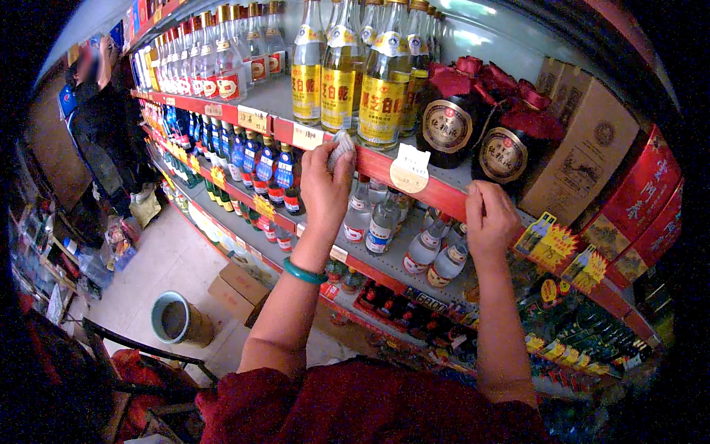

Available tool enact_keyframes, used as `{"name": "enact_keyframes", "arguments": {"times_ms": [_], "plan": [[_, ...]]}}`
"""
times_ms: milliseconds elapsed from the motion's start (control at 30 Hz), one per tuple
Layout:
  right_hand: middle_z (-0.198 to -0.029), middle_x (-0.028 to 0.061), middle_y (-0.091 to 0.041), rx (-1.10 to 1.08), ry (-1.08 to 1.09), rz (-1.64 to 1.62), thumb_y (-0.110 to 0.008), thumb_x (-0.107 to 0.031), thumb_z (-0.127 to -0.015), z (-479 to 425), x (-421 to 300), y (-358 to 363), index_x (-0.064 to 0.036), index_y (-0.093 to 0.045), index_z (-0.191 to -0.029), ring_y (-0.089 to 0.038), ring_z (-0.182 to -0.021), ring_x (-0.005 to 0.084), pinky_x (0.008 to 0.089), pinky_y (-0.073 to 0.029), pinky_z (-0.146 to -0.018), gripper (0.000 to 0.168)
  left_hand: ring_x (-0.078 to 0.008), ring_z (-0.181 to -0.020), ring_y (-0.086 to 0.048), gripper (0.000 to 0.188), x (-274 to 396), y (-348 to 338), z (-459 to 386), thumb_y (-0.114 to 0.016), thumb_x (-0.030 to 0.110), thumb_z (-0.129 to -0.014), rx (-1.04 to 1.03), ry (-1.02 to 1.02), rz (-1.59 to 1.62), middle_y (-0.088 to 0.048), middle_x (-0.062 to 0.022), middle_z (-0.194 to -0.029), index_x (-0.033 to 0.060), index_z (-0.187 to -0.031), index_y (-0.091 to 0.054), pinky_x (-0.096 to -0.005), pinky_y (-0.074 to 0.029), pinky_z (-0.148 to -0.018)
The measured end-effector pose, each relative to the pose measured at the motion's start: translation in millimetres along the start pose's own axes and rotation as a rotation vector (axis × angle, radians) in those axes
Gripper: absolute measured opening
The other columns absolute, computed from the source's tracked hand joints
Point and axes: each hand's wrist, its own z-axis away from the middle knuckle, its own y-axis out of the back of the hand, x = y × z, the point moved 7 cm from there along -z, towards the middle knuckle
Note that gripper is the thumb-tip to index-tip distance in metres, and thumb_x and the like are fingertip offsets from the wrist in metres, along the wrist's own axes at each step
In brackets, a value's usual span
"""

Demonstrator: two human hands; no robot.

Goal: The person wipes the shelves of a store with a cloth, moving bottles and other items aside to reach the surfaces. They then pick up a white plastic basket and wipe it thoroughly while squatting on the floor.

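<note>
My left hand [328,180] grips a small, crumpled grey-white cloth [342,150] at the red front edge of a shelf [444,194], just below clear glass bottles with yellow labels [383,102]. A green bangle [305,272] is on my left wrist. My right hand [491,219] is at the same shelf edge, fingers curled over it; whether it pinches anything is hidden. Between my hands a white paper tag and a round price label [409,176] are fixed to the edge. Two dark jars with red cloth tops [448,125] stand behind my right hand.
Rows of glass bottles [227,66] fill the shelf's left part, with more bottles [383,227] on lower shelves. Cardboard [582,139] and red boxes stand at right. A bucket [186,322], cartons [238,291] and a chair [150,349] are on the floor. Another person [105,111] stands far left.
</note>
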Motion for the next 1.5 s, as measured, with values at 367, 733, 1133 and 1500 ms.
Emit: {"name": "enact_keyframes", "arguments": {"times_ms": [367, 733, 1133, 1500], "plan": [[-0.075, 0.0133, -0.059, -0.037, -0.002, 0.035, -0.055, -0.01, -0.081, 3, 1, -4, -0.003, -0.057, -0.083, -0.057, -0.069, 0.0314, 0.0392, -0.045, -0.061, 0.008, -0.0359, -0.082, -0.056, 0.023, 4, -8, -2, -0.059, 0.019, -0.08, 0.027, 0.01, -0.008, -0.054, -0.0152, -0.095, 0.0098, -0.099, -0.053, -0.0416, -0.046, -0.068], [-0.073, 0.0135, -0.058, -0.039, -0.002, 0.081, -0.055, -0.011, -0.08, 1, 0, -4, -0.003, -0.057, -0.082, -0.056, -0.067, 0.0311, 0.0394, -0.045, -0.06, 0.008, -0.0342, -0.076, -0.057, 0.015, 27, -25, 20, -0.061, 0.014, -0.078, -0.08, -0.01, 0.101, -0.054, -0.0146, -0.088, 0.0087, -0.091, -0.057, -0.0389, -0.047, -0.064], [-0.073, 0.0131, -0.058, -0.031, 0.004, 0.079, -0.055, -0.011, -0.08, 0, -2, -4, -0.004, -0.057, -0.08, -0.056, -0.067, 0.0306, 0.0386, -0.045, -0.06, 0.008, -0.0328, -0.077, -0.054, 0.015, 2, -11, 10, -0.062, 0.012, -0.077, 0.027, -0.019, 0.078, -0.053, -0.0144, -0.084, 0.0053, -0.09, -0.056, -0.0378, -0.045, -0.067], [-0.071, 0.0125, -0.057, -0.041, -0.001, 0.085, -0.055, -0.012, -0.079, 1, 0, -2, -0.005, -0.057, -0.078, -0.056, -0.066, 0.0314, 0.04, -0.044, -0.06, 0.007, -0.0339, -0.077, -0.054, 0.015, 28, -21, 40, -0.062, 0.01, -0.075, -0.159, 0.011, 0.141, -0.052, -0.0145, -0.083, 0.0058, -0.088, -0.055, -0.0385, -0.045, -0.065]]}}
